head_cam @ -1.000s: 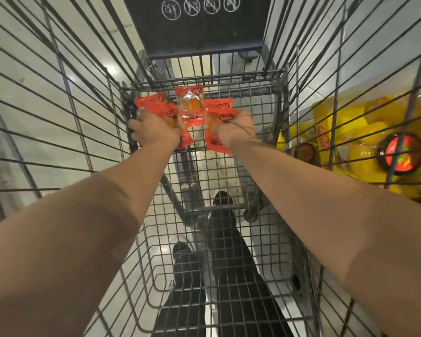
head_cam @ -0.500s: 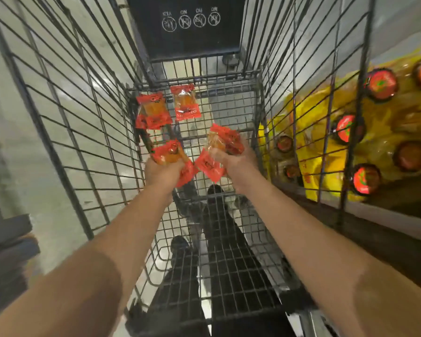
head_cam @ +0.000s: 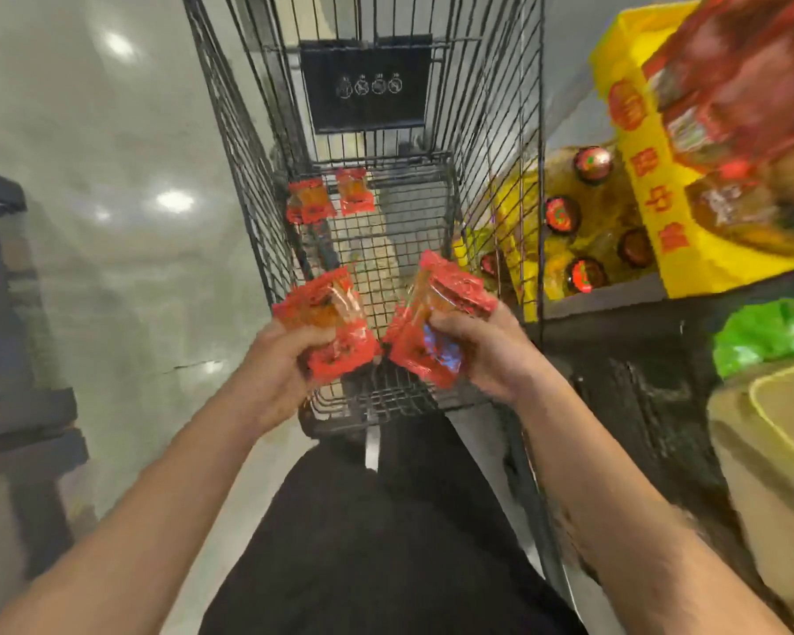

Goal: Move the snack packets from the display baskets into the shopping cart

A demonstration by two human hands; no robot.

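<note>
Red packets, four: I hold one in my left hand (head_cam: 273, 375) (head_cam: 328, 325), one in my right hand (head_cam: 487, 355) (head_cam: 436, 323) above the cart (head_cam: 248, 176), two (head_cam: 328, 198) lying inside; light, crinkly, slick film, I judge, best pinched at the sealed edge.

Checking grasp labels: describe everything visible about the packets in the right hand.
The packets in the right hand are red, glossy plastic snack wrappers with clear windows showing orange-brown contents, and a blue glint near the lower edge. They look like a small stack; the exact count is unclear through motion blur. The right hand grips them from the right with curled fingers, tilted, above the shopping cart's near end. They nearly meet the left hand's packets.
</note>
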